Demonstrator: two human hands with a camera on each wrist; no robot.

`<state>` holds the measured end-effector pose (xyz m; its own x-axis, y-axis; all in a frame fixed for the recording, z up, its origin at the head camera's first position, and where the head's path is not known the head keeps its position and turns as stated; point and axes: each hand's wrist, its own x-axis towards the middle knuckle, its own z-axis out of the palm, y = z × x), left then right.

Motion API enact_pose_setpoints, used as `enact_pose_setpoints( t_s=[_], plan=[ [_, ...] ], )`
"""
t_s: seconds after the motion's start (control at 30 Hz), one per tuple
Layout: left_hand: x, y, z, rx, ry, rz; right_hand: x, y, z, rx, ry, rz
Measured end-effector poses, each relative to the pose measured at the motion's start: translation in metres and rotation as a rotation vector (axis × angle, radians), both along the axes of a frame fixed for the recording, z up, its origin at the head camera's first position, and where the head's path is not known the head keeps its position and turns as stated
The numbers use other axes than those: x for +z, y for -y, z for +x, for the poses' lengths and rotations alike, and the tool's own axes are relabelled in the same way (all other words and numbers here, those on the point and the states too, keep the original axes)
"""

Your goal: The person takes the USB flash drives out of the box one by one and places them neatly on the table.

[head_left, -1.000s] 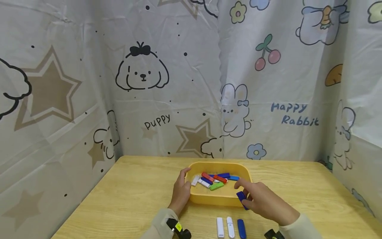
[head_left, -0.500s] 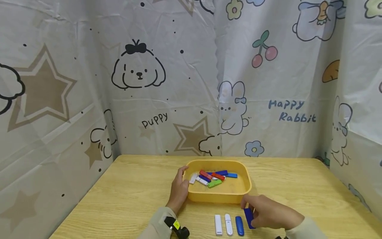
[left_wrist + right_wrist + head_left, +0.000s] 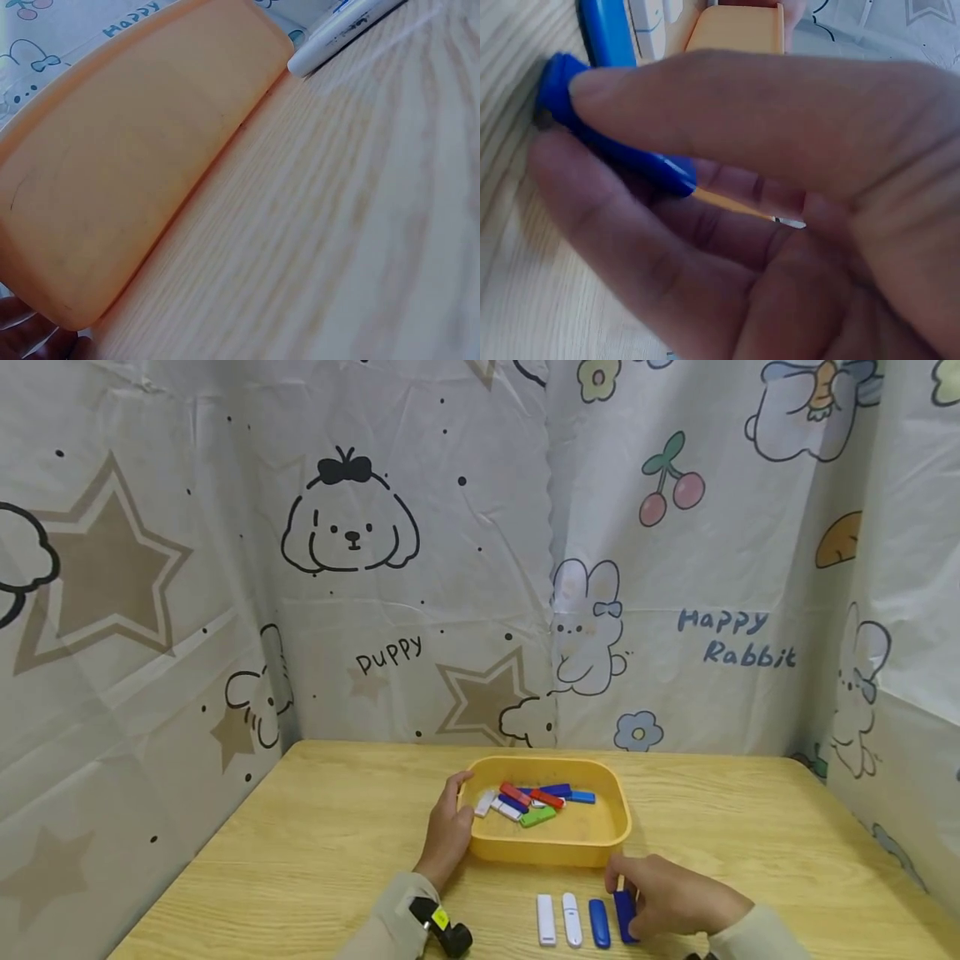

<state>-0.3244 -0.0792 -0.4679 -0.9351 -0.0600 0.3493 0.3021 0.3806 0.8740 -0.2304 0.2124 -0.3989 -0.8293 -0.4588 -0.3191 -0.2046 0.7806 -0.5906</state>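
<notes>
My left hand (image 3: 444, 831) holds the left end of a yellow plastic bin (image 3: 543, 852); in the left wrist view its fingers (image 3: 26, 330) show at the bin's lower corner. Between thumb and fingers my right hand (image 3: 675, 893) pinches a dark blue USB flash drive (image 3: 624, 915), in front of the bin's right corner. That drive stands at the right end of a row on the table: a white flash drive (image 3: 546, 920), a white rounded one (image 3: 572, 920) and a blue rounded one (image 3: 599, 923). The right wrist view shows the pinched drive (image 3: 667, 171) beside the blue one (image 3: 609, 34).
Inside the bin lie several more flash drives, among them a green one (image 3: 537, 817), a red one (image 3: 547, 798) and a light blue one (image 3: 582, 797). The wooden table (image 3: 352, 827) ends at a patterned curtain (image 3: 405, 610) behind and at the sides.
My right hand has carried the dark blue flash drive from the bin's front right rim down toward me, to the right end of the row. My left hand stays on the bin.
</notes>
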Motion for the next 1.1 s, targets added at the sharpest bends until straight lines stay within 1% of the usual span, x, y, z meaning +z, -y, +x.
enact_pose_setpoints(
  t_s=[0.1,0.27,0.53,0.6,0.7,0.83,0.9,0.97,1.1],
  plan=[
    [0.0,0.0,0.001,-0.001,0.0,-0.001,-0.002,0.0,0.001,-0.016,-0.009,0.026],
    [-0.001,0.001,0.002,-0.005,0.018,0.007,-0.004,0.003,0.001,-0.059,-0.009,0.063],
    [0.0,0.001,0.002,-0.02,0.019,0.008,-0.002,0.008,0.003,-0.078,0.002,0.102],
    [0.0,0.001,0.002,-0.02,0.022,0.011,-0.002,0.009,0.004,-0.088,0.01,0.112],
    [0.0,0.0,0.001,-0.013,0.034,0.017,-0.002,0.01,0.005,-0.097,-0.001,0.134],
    [0.0,0.0,0.001,-0.011,0.045,0.017,-0.001,0.012,0.006,-0.099,-0.032,0.162],
    [0.0,0.0,0.001,-0.011,0.044,0.018,-0.002,0.013,0.006,-0.106,-0.03,0.169],
    [0.0,0.0,0.001,-0.012,0.037,0.012,-0.002,0.013,0.007,-0.112,-0.022,0.167],
    [0.001,0.001,0.001,-0.017,0.019,0.005,-0.003,0.015,0.01,-0.09,-0.046,0.159]
  ],
)
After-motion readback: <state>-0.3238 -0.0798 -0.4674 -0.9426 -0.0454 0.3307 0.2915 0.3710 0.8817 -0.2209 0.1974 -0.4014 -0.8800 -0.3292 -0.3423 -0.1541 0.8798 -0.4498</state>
